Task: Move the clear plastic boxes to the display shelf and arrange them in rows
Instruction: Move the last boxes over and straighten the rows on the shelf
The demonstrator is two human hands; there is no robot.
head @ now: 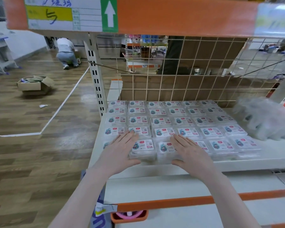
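Several clear plastic boxes (163, 122) with white labels lie in neat rows on the white display shelf (270, 160). My left hand (120, 150) lies flat with straight fingers on the front-row boxes at the left, thumb along their front edge. My right hand (189, 152) lies flat the same way on the front-row boxes just right of it. Between both hands sit two front-row boxes (143, 148). Neither hand grips anything.
A crumpled clear plastic bag (263, 119) lies at the shelf's right end. A wire grid (179, 76) backs the shelf, and an orange beam (179, 15) runs overhead. On the wooden floor to the left sit a cardboard box (34, 85) and a crouching person (67, 52).
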